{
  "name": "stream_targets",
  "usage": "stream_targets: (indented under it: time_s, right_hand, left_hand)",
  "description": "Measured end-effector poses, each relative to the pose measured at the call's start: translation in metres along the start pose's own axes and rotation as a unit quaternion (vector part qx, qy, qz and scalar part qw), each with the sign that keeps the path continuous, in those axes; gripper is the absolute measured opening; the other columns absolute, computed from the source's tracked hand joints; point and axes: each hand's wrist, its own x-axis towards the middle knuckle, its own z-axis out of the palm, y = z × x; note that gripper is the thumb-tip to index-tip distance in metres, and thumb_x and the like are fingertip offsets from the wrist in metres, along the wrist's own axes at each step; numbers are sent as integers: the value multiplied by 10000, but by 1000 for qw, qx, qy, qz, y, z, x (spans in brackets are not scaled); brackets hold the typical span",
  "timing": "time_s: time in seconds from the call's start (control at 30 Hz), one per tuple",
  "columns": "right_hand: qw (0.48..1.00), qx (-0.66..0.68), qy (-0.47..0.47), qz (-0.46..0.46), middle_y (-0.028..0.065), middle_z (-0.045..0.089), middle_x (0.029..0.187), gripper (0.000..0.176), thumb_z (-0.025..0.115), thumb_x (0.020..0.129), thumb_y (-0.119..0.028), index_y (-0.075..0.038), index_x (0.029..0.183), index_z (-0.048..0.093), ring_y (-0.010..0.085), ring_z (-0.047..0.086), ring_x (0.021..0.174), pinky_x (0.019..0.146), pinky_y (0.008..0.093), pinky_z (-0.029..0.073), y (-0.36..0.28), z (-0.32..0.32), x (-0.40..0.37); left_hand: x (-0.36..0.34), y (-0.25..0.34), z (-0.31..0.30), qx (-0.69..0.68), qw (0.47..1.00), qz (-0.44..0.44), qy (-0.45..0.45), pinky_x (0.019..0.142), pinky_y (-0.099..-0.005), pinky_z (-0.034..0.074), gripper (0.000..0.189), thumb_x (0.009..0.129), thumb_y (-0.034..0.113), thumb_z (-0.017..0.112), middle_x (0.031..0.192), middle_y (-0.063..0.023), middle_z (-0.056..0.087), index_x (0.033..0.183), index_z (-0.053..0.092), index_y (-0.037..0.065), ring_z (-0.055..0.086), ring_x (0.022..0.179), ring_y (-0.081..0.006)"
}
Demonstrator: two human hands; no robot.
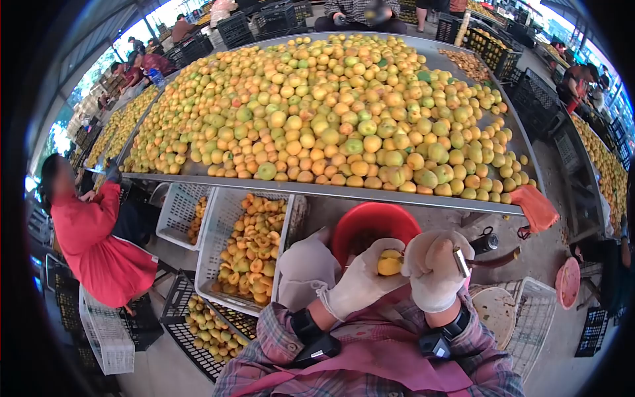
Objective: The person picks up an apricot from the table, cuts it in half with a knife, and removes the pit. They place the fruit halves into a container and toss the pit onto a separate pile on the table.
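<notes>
My left hand (366,279), in a whitish glove, is closed around a yellow apricot (390,263) that shows between thumb and fingers. Close beside it on the right, my right hand (436,268), also gloved, is wrapped round a small tool with a shiny metal part (462,262) sticking out; its kind is not clear. Just beyond both hands stands a red bucket (376,213) with a dark inside. Left of my knee, a white crate (215,241) holds many split apricots (254,248).
Ahead, a metal-edged table (331,190) is heaped with whole apricots (304,126). An orange-red cloth or bag (534,208) hangs at its right corner. A black crate (178,324) of apricots stands at lower left. A person in red (86,225) sits at left; another sits across the table.
</notes>
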Motion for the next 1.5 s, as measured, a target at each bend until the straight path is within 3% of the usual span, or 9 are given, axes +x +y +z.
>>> stream_targets:
  time_s: [0.33,0.4,0.5,0.77,0.97,1.03,1.13,1.23,1.5]
  right_hand:
    - [962,238,13,134,4,342,509,399,562,966,-255,-111,642,378,120,321,401,366,268,274,-8,10,19]
    - [945,297,21,137,39,442,598,158,481,887,-56,-72,742,421,129,403,454,388,246,310,4,8,17]
    - [988,118,-30,91,32,416,586,176,480,915,-94,-88,750,419,135,394,448,384,253,299,2,5,16]
    - [944,291,32,153,-1,294,514,426,423,1009,-246,-107,626,299,112,274,396,374,269,250,-12,5,32]
    - [857,438,106,249,-12,291,508,459,451,1007,-367,-150,628,310,116,260,392,389,280,236,-7,-10,43]
    - [869,418,107,242,-9,301,513,449,443,1008,-355,-140,636,312,119,260,394,391,287,246,-9,-6,36]
    - [883,399,101,227,-8,314,520,421,440,1000,-299,-123,642,305,121,278,396,394,288,266,-13,-1,33]
    - [930,313,60,182,-7,336,526,363,463,964,-195,-109,642,317,120,320,399,399,272,289,-24,2,31]
    - [973,73,-139,168,18,481,609,169,555,842,-29,-77,702,473,97,437,486,432,233,331,-2,6,26]
  left_hand:
    - [2,0,-2,-58,998,-8,-19,918,-323,477,467,821,195,741,1082,-97,622,1207,513,68,613,1035,-197]
    - [4,1,-1,7,1000,-7,9,897,-333,492,476,820,220,745,1073,-115,634,1204,508,71,634,1011,-229]
    - [2,-2,3,57,998,0,40,879,-348,503,471,821,220,745,1066,-129,642,1201,507,76,643,999,-258]
    - [2,6,3,5,999,36,13,798,-293,510,485,825,129,733,1023,-60,615,1250,504,87,614,886,-137]
    - [-7,12,-2,-352,920,-166,-50,506,-186,376,691,975,641,299,826,-42,604,1340,429,70,501,590,-91]
    - [-9,13,8,71,988,134,33,531,-202,381,618,1002,581,311,850,-47,611,1296,457,58,500,602,-105]
    - [-3,9,12,142,962,210,99,542,-221,380,527,1020,502,340,870,-54,617,1225,497,44,489,602,-112]
    - [-6,22,6,-12,998,52,29,539,-227,382,404,1016,387,379,852,-49,604,1114,541,29,485,591,-105]
    - [-8,-2,0,125,978,160,54,516,-234,399,356,989,339,404,849,-38,544,1054,588,41,486,579,-88]
